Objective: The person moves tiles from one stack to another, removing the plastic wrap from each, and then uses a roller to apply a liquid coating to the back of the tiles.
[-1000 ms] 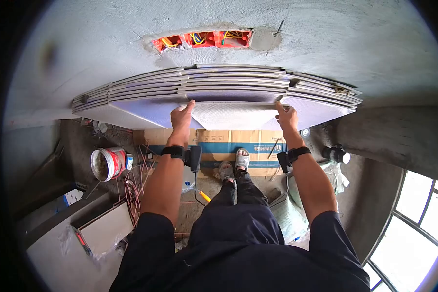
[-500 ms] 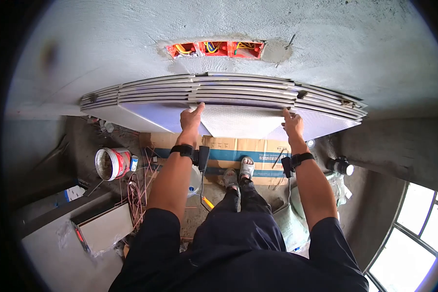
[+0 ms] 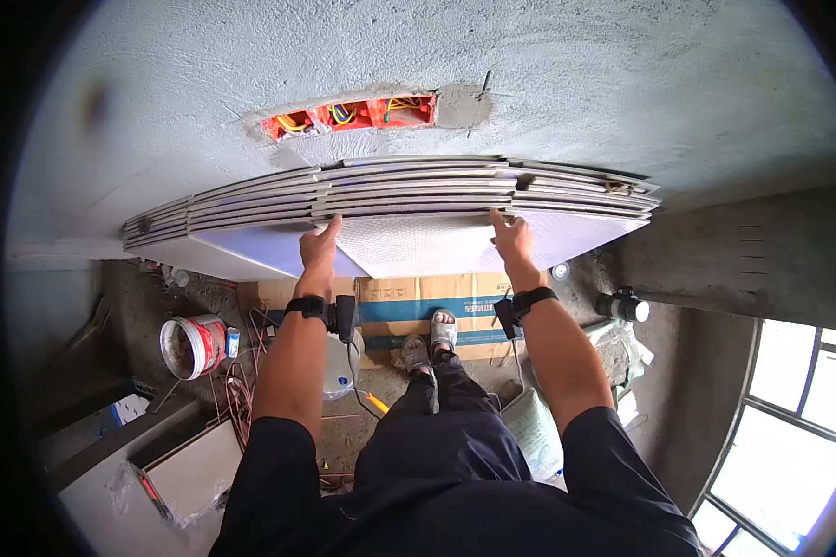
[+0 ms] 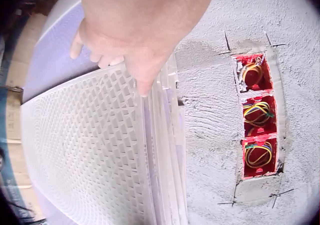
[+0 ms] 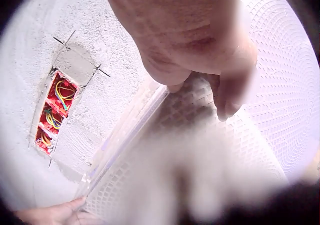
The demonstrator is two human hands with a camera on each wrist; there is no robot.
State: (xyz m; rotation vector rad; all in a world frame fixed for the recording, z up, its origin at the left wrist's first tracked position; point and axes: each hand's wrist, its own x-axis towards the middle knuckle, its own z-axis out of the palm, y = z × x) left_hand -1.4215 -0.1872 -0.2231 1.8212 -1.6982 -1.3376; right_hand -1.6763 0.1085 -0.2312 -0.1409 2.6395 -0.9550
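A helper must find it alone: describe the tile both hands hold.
Below the red wiring boxes in the grey wall, a stack of tiles leans. Take the front tile, gripped at its top edge by the left hand and right hand. It alone shows a white gridded back; the tiles flanking it show smooth lilac faces.
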